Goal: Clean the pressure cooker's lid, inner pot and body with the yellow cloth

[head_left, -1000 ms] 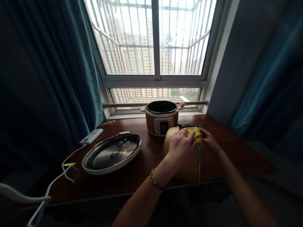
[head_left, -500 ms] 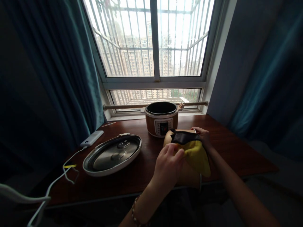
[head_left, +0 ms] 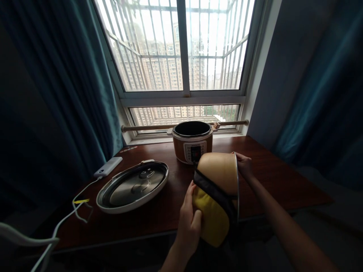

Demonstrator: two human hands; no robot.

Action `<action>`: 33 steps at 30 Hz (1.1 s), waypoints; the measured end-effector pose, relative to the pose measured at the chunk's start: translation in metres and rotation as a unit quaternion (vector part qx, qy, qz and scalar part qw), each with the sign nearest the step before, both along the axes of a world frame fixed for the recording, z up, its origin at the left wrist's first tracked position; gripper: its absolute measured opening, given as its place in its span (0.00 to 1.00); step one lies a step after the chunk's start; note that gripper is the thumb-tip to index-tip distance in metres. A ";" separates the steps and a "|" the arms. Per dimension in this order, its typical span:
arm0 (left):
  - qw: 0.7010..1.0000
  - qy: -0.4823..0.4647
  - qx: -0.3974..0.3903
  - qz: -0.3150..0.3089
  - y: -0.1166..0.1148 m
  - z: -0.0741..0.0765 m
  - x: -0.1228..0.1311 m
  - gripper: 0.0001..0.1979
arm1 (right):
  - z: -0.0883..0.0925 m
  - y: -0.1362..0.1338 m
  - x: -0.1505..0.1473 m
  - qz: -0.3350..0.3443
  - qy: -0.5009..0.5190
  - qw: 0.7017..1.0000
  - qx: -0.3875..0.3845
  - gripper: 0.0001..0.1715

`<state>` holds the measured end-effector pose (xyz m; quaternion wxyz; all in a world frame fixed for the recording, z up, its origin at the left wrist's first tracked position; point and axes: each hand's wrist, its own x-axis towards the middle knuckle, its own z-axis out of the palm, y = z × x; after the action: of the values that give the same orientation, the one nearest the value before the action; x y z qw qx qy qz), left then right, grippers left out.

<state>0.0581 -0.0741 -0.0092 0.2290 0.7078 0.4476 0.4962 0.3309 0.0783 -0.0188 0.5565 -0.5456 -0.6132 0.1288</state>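
A golden inner pot (head_left: 217, 169) is tipped on its side, its rim toward the right and its rounded base toward the left. My right hand (head_left: 244, 165) is closed on the upper part of that rim. In my left hand (head_left: 190, 219) is a yellow cloth with a black border (head_left: 212, 217), pinched at its left edge. The cloth lies against the pot's lower outer wall and hides part of it. Behind the pot stands a cooker body (head_left: 181, 147) with a dark open top and a front control panel, partly covered by the pot.
A round cooker lid (head_left: 133, 189) lies inner side up on the brown table (head_left: 272, 170). At the left are a white power bank (head_left: 109, 166) and a white cable (head_left: 66, 217) with a yellow tie. A barred window and blue curtains (head_left: 93, 83) border the table.
My left hand and the cloth have moved down and left along the pot, baring its upper side. The cloth now hangs flatter. My right hand keeps hold of the rim.
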 end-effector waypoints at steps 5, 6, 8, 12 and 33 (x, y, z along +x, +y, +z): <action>0.994 0.097 0.036 0.046 -0.001 0.006 0.019 0.34 | 0.007 -0.003 -0.003 0.005 0.003 1.000 -0.011 0.20; 0.989 0.127 0.052 0.062 0.000 0.008 0.024 0.36 | 0.012 -0.006 -0.006 0.005 0.005 1.000 -0.016 0.21; 0.979 0.169 0.082 0.078 0.002 0.012 0.032 0.36 | 0.024 -0.019 -0.015 -0.018 0.023 0.999 -0.029 0.23; 0.967 0.208 0.115 0.087 0.008 0.012 0.037 0.35 | 0.043 -0.081 -0.040 0.003 0.137 0.985 -0.102 0.27; 0.955 0.260 0.122 0.076 0.061 0.075 0.065 0.21 | -0.003 -0.170 -0.069 0.001 0.240 0.964 -0.119 0.22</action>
<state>0.1229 -0.0126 0.0662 -0.0211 0.7988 0.4800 0.3621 0.2619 -0.0914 -0.0218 0.6182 -0.5605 -0.4427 0.3281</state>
